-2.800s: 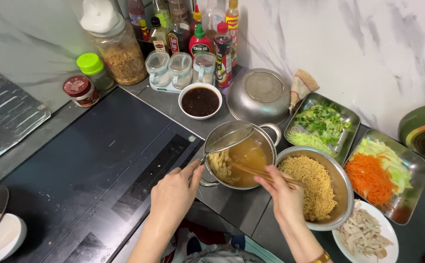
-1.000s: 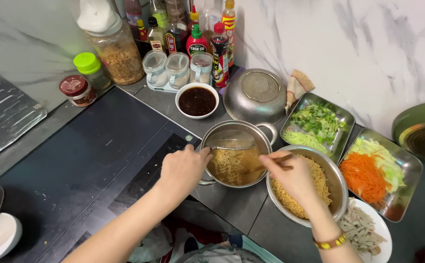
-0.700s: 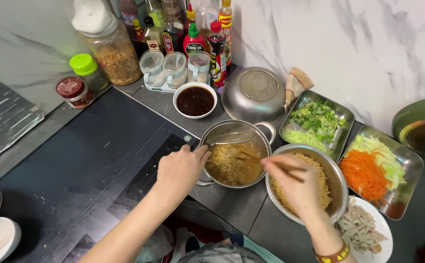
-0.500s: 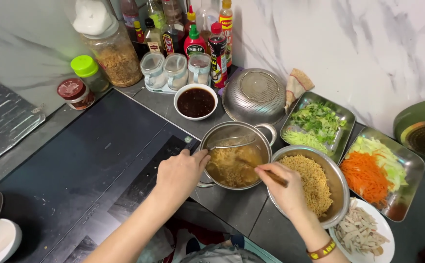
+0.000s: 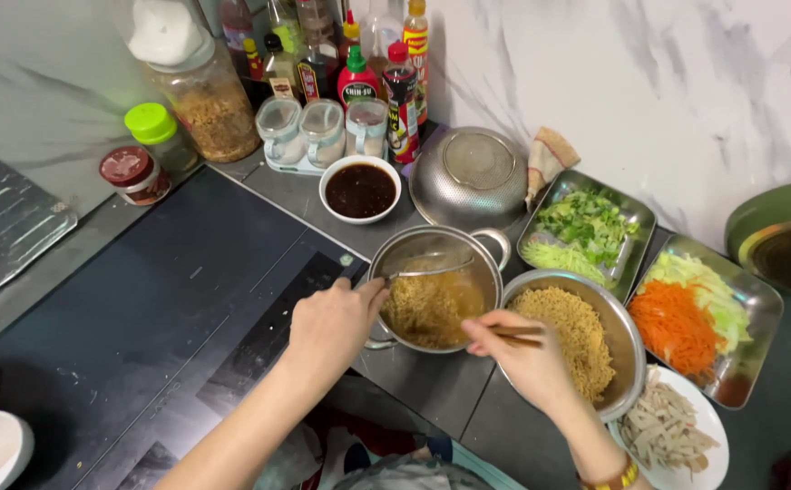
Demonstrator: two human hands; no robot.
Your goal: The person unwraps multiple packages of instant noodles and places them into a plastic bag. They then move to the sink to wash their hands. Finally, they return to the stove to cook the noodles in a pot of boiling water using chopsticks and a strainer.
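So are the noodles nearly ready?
Partway. Chopped greens and carrot lie ready in trays, and a bowl already holds noodles. The left hand steadies the pot of noodles in broth while the right hand works chopsticks. The dark sauce looks untouched.

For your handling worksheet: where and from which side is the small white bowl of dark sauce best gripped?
Grip the small white bowl of dark sauce by its outer rim, from the front over the black cooktop. It has no handle, it is nearly full, and bottles crowd behind it.
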